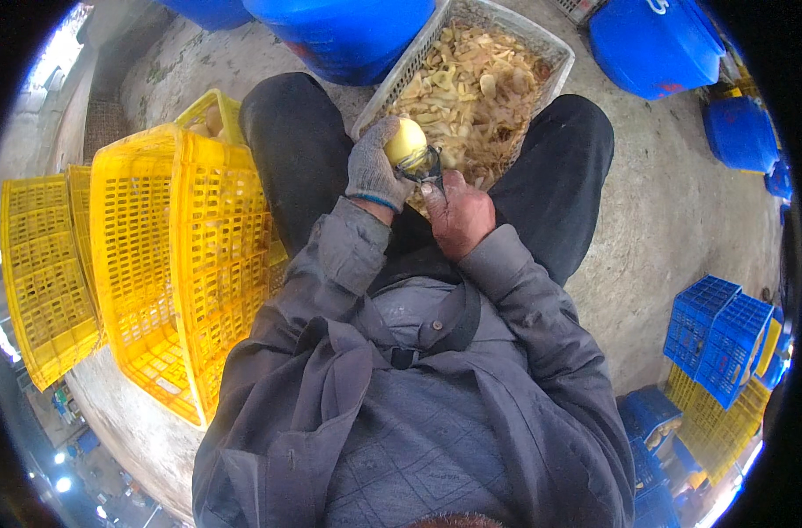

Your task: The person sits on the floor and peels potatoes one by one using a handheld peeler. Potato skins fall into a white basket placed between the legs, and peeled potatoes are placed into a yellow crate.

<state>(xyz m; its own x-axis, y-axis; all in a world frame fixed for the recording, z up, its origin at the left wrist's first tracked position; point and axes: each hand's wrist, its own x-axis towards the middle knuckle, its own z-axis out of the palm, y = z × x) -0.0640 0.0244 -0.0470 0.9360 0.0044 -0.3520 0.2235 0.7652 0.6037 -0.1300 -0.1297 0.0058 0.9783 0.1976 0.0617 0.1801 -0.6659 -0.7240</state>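
Observation:
A pale yellow peeled tuber or fruit, perhaps a potato (406, 140), rests in my left hand (376, 165), which wears a grey knit glove with a blue cuff edge. My bare right hand (463, 214) grips a dark-handled peeler (432, 170). The peeler's head lies against the lower right side of the yellow piece. Just beyond both hands, between my knees, a whitish plastic crate (552, 43) holds a heap of peelings (467, 86). My left fingertips are partly hidden behind the piece.
Tall yellow plastic crates (219, 264) stand close at my left, with another yellow crate (41, 264) farther out. Blue drums (348, 39) stand past the peelings crate and at the far right (651, 49). Stacked blue crates (717, 336) are on the concrete floor (671, 198) to the right.

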